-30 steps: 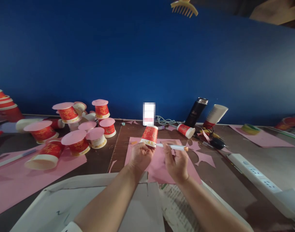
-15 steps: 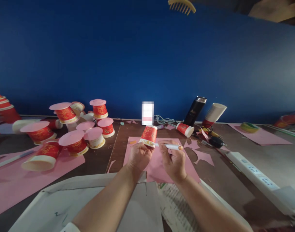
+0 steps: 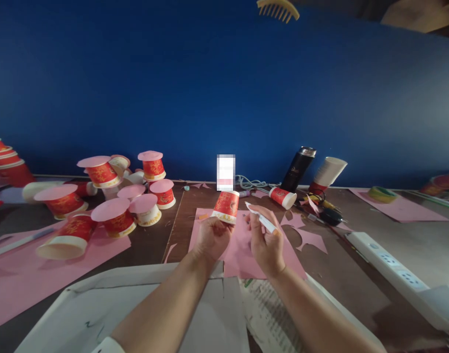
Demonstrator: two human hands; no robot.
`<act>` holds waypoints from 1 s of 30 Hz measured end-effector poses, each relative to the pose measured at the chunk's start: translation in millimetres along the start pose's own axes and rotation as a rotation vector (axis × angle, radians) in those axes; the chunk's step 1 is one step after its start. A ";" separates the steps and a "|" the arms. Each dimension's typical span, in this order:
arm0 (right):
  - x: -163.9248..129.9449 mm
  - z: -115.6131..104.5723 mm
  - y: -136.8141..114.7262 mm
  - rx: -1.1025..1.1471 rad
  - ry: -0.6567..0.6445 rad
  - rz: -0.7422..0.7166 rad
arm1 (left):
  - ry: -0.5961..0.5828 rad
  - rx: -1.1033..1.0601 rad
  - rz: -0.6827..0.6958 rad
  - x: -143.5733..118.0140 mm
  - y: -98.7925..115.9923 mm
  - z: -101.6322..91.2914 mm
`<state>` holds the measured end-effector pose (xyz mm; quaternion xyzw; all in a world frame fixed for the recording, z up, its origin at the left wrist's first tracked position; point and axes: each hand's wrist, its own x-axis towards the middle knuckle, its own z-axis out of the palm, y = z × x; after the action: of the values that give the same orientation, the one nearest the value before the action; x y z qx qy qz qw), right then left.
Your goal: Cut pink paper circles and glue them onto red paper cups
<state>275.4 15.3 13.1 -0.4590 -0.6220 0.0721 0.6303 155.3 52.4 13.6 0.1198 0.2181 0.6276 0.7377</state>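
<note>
We are working over the desk (image 3: 356,274) and its pink sheet (image 3: 242,245). Our left hand (image 3: 211,235) is gripping an upturned cup (image 3: 226,207), base leaning far-right. Our right hand (image 3: 266,240) is clasping a pen (image 3: 261,220), lying near-right to far-left, tip toward the cup. Seemingly we are marking; next, the tip needs steadying against it.

A pile of cups (image 3: 117,196) sits on the desk (image 3: 356,274) to the left. A paper sheet (image 3: 242,245) lies in the middle, under both hands. A flask (image 3: 298,169) stands behind it, to the right. A power strip (image 3: 386,264) lies far right.
</note>
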 end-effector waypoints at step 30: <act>11.3 6.3 7.8 0.353 0.037 0.552 | -0.444 0.306 -0.005 -8.3 -14.0 -5.4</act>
<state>276.3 30.3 14.8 -0.4951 -0.4407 0.3384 0.6679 163.9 41.1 4.0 0.3641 0.1435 0.5437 0.7424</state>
